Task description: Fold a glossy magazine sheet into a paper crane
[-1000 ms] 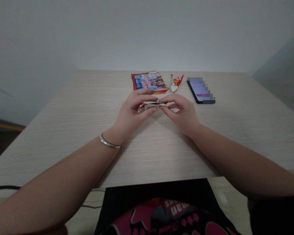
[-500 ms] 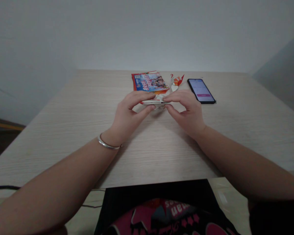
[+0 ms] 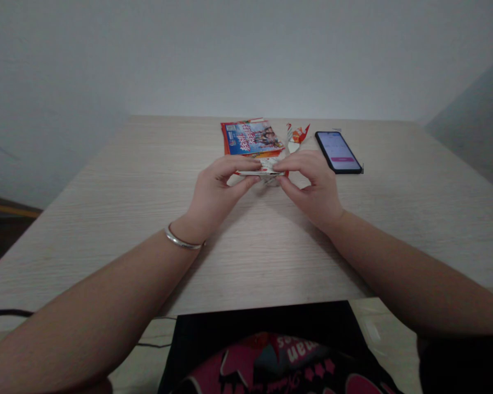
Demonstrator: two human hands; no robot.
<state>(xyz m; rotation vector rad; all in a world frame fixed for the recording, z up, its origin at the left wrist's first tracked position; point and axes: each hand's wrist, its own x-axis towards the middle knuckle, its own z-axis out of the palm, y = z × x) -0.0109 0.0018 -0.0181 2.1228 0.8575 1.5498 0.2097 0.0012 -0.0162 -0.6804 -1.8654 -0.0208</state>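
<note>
Between both hands is a folded piece of printed paper (image 3: pixel 267 164), white with red marks, held level just above the table. My left hand (image 3: pixel 224 180) pinches its left end between thumb and fingers. At the right end, my right hand (image 3: pixel 310 178) grips it the same way. The fingers cover part of the paper. Just beyond lies a small stack of colourful printed leaflets (image 3: pixel 248 138), blue and red on top. A folded red, orange and white paper piece (image 3: pixel 298 137), shaped somewhat like a bird, stands behind my right hand.
A phone (image 3: pixel 339 152) with a lit screen lies to the right of my right hand. All this is on a pale wood-grain table (image 3: pixel 148 180), its far edge near a white wall (image 3: pixel 246 60). A dark cable (image 3: pixel 8 313) shows at lower left.
The fingers of my right hand have shifted slightly on the folded paper, and a little more of its right end shows. Otherwise the hands stay in place.
</note>
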